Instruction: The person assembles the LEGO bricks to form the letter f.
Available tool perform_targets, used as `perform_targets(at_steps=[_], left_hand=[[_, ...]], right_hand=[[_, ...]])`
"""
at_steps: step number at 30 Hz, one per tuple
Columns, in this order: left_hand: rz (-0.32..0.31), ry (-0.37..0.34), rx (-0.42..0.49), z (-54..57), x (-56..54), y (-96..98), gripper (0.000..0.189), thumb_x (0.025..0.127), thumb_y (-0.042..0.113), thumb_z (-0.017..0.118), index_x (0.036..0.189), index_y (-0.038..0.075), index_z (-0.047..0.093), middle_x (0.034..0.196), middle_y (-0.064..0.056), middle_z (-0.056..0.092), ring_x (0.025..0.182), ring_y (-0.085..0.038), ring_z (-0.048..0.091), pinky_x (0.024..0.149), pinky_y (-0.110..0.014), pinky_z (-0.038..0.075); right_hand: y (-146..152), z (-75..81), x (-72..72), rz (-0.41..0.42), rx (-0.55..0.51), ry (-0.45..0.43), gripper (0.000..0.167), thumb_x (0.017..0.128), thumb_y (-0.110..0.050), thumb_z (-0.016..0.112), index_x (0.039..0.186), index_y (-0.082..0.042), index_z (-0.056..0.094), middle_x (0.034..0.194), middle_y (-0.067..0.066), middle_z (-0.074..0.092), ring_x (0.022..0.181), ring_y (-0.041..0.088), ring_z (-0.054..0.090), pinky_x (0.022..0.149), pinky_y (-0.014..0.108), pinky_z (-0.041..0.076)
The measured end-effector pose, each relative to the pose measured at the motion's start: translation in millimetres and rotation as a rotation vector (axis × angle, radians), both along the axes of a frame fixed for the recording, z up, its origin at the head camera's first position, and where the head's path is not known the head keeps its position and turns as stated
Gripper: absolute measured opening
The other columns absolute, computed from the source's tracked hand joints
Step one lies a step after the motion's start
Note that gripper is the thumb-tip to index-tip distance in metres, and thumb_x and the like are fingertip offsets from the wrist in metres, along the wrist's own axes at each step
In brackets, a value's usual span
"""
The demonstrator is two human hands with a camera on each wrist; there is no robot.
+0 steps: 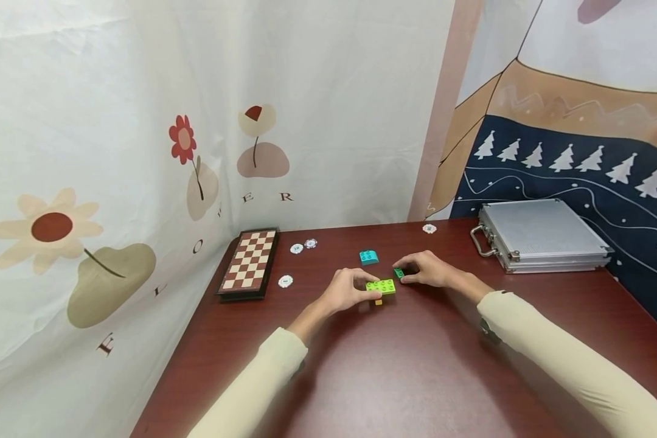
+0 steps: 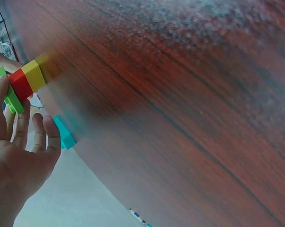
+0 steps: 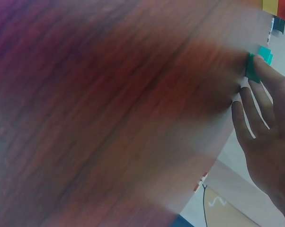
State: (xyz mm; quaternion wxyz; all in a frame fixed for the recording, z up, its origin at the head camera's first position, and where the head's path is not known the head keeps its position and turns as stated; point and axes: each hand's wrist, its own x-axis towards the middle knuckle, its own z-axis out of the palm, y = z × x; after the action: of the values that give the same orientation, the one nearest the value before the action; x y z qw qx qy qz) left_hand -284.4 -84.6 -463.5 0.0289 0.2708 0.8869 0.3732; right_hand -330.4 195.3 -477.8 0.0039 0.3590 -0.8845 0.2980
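My left hand (image 1: 346, 290) pinches a lime-green toy brick (image 1: 385, 286) between thumb and fingers. Under that brick, in the left wrist view, a red brick (image 2: 21, 85) and a yellow brick (image 2: 34, 75) are joined in one stack, with the yellow at the bottom. To the right, my right hand (image 1: 427, 269) grips a small dark green brick (image 1: 398, 273) close to the tabletop; the right wrist view shows the thumb on this green brick (image 3: 253, 68). A turquoise brick (image 1: 368, 257) with a sloped side sits on the table just beyond both hands.
On the dark red table (image 1: 394, 377), a chessboard (image 1: 250, 260) lies at the back left. Several white poker chips, one a chip (image 1: 285, 281) near the board, are scattered about. A silver case (image 1: 544, 234) stands back right. A printed curtain (image 1: 328, 121) hangs behind.
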Motion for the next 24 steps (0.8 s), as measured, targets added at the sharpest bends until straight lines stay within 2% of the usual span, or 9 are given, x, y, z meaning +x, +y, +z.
perform_targets(at_steps=[8, 13, 17, 24], left_hand=[[-0.006, 0.037, -0.007, -1.5, -1.1, -0.3, 0.032, 0.085, 0.031, 0.089, 0.113, 0.018, 0.082, 0.081, 0.007, 0.071, 0.071, -0.007, 0.057, 0.061, -0.023, 0.046], [0.006, 0.043, -0.014, -2.4, -1.4, -0.3, 0.032, 0.084, 0.031, 0.09, 0.112, 0.018, 0.082, 0.084, 0.007, 0.072, 0.072, -0.007, 0.057, 0.061, -0.023, 0.046], [0.011, 0.035, -0.01, -0.9, -0.2, -0.5, 0.033, 0.083, 0.032, 0.09, 0.112, 0.017, 0.082, 0.083, 0.007, 0.073, 0.073, -0.007, 0.058, 0.062, -0.023, 0.047], [0.009, 0.052, -0.007, -0.6, 0.0, -0.1, 0.034, 0.083, 0.033, 0.09, 0.111, 0.015, 0.082, 0.088, 0.003, 0.075, 0.074, -0.01, 0.062, 0.063, -0.023, 0.048]], right_hand=[[-1.5, 10.6, 4.9, -0.016, -0.047, -0.023, 0.036, 0.091, -0.013, 0.082, 0.124, -0.001, 0.074, 0.114, 0.006, 0.075, 0.1, 0.021, 0.07, 0.089, 0.042, 0.059], [-3.0, 21.3, 11.6, -0.006, -0.091, -0.023, 0.037, 0.091, -0.013, 0.082, 0.124, -0.001, 0.073, 0.115, 0.007, 0.075, 0.101, 0.028, 0.072, 0.087, 0.043, 0.059], [-6.0, 29.0, 19.5, 0.012, -0.12, -0.01, 0.037, 0.091, -0.015, 0.083, 0.124, -0.003, 0.074, 0.116, 0.007, 0.074, 0.101, 0.033, 0.07, 0.088, 0.045, 0.059], [-14.7, 38.5, 32.6, 0.032, -0.147, -0.021, 0.036, 0.089, -0.017, 0.085, 0.123, -0.012, 0.075, 0.115, 0.001, 0.074, 0.104, 0.03, 0.071, 0.088, 0.042, 0.059]])
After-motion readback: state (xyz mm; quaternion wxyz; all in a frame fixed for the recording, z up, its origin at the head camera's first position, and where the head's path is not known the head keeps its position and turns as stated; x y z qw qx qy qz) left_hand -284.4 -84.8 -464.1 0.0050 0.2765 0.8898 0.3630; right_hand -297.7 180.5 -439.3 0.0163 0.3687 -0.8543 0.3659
